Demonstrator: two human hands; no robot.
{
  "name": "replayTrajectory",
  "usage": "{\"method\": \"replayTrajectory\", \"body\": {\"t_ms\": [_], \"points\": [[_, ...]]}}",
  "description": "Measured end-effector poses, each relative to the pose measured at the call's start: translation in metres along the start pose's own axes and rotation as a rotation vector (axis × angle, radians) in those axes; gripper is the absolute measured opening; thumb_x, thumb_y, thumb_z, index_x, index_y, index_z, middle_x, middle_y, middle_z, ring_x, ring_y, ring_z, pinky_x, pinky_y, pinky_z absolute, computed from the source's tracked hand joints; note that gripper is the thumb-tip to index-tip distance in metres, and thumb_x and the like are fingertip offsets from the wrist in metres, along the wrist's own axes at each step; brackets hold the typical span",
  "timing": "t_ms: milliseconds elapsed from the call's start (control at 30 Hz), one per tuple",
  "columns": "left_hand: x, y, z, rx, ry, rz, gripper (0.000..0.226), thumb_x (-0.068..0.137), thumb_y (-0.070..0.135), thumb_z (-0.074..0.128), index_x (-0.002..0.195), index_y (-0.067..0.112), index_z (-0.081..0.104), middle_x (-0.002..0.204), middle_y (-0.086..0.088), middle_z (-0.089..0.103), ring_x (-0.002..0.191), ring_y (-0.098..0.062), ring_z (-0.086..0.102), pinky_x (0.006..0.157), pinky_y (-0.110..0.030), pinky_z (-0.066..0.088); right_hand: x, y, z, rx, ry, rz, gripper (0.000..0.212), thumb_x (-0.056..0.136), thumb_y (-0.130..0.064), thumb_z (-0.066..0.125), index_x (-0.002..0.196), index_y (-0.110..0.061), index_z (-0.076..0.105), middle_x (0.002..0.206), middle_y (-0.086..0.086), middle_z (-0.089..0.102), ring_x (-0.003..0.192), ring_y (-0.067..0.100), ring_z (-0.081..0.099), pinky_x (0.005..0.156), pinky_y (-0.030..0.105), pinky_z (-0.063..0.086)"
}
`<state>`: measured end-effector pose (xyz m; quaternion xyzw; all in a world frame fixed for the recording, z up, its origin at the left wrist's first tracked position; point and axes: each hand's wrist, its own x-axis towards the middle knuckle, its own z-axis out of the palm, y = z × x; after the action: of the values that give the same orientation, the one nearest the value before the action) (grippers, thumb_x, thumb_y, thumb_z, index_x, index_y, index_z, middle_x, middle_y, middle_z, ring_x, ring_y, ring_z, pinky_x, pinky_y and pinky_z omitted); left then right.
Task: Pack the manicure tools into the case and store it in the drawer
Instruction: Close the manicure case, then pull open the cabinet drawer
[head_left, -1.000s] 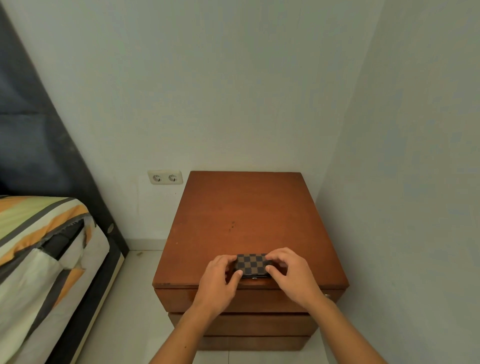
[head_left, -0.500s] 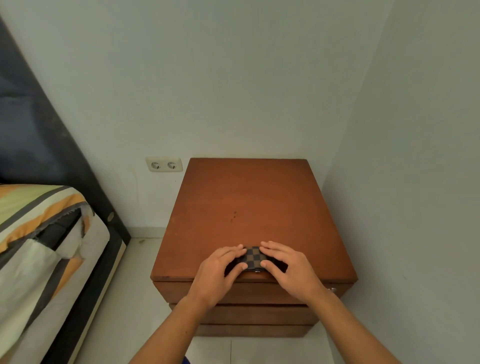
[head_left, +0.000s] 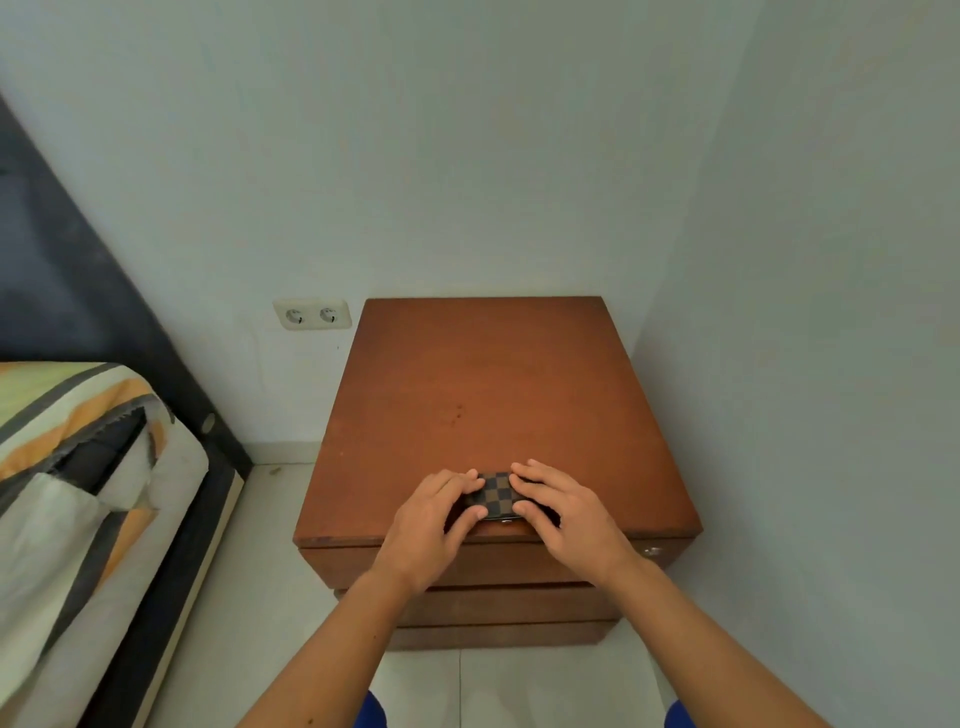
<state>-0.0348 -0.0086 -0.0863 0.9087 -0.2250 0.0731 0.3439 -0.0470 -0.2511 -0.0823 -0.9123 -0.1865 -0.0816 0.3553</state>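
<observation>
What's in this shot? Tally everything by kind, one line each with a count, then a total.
Hands: 2, left hand and right hand, both holding the case
Checkered case: 1
Wooden nightstand: 1
Drawer fronts: 3, all closed
Wall socket plate: 1, double
Bed: 1
Total: 9

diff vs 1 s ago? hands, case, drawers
Both hands closed in over the case: the left hand and right hand now lie flatter on top, covering more of its checkered lid. The case itself stayed at the front edge of the nightstand; the drawers remain shut.
</observation>
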Motion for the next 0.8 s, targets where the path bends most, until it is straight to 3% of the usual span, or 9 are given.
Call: {"method": "replayTrajectory", "body": {"t_ms": [200,333,467,567,667,800], "points": [[-0.007,0.008,-0.022,0.065,-0.072,-0.121,0.053,0.103,0.052,0.051,0.148,0.024,0.044,0.151,0.008,0.046,0.139,-0.01,0.043,0.114,-0.032,0.042,-0.013,-0.002,-0.027,-0.14,-0.104,0.117,0.056,0.106,-0.053,0.049,0.158,-0.033,0.043,0.171,-0.014,0.026,0.158,0.007,0.02,0.127,0.04,0.03],[-0.041,-0.021,-0.045,0.265,0.052,-0.194,0.07,0.095,0.067,0.052,0.148,0.022,0.047,0.154,0.001,0.048,0.144,-0.018,0.042,0.119,-0.036,0.034,-0.049,0.026,-0.061,-0.254,0.039,0.248,0.093,0.087,-0.079,0.055,0.161,-0.026,0.035,0.172,-0.006,0.024,0.16,0.015,0.015,0.13,0.045,0.021],[-0.08,-0.061,-0.065,0.346,0.163,-0.359,0.098,0.084,0.073,0.066,0.155,0.013,0.034,0.163,-0.01,0.03,0.155,-0.03,0.022,0.125,-0.052,0.025,-0.093,0.057,-0.08,-0.094,0.209,0.628,0.133,0.064,-0.088,0.072,0.164,-0.017,0.02,0.172,0.005,0.019,0.159,0.027,0.019,0.127,0.048,0.025],[-0.099,-0.068,-0.065,0.036,0.181,-0.591,0.106,0.081,0.07,0.072,0.159,0.018,0.023,0.165,-0.007,0.029,0.153,-0.03,0.026,0.122,-0.052,0.029,-0.105,0.064,-0.077,0.143,0.182,0.773,0.137,0.058,-0.086,0.079,0.163,-0.018,0.022,0.166,0.002,0.032,0.153,0.028,0.034,0.121,0.045,0.035],[-0.106,-0.061,-0.051,-0.328,0.243,-0.678,0.086,0.086,0.069,0.067,0.153,0.023,0.037,0.15,0.001,0.051,0.139,-0.025,0.05,0.115,-0.048,0.043,-0.102,0.058,-0.06,0.318,0.222,0.805,0.133,0.059,-0.087,0.078,0.161,-0.018,0.027,0.163,0.001,0.041,0.149,0.025,0.041,0.12,0.042,0.036],[-0.107,-0.058,-0.039,-0.468,0.29,-0.755,0.074,0.094,0.058,0.065,0.153,0.021,0.038,0.147,0.0,0.056,0.134,-0.022,0.054,0.115,-0.047,0.044,-0.098,0.052,-0.045,0.397,0.315,0.886,0.13,0.065,-0.084,0.076,0.161,-0.012,0.025,0.164,0.006,0.039,0.15,0.027,0.039,0.124,0.049,0.034]]}}
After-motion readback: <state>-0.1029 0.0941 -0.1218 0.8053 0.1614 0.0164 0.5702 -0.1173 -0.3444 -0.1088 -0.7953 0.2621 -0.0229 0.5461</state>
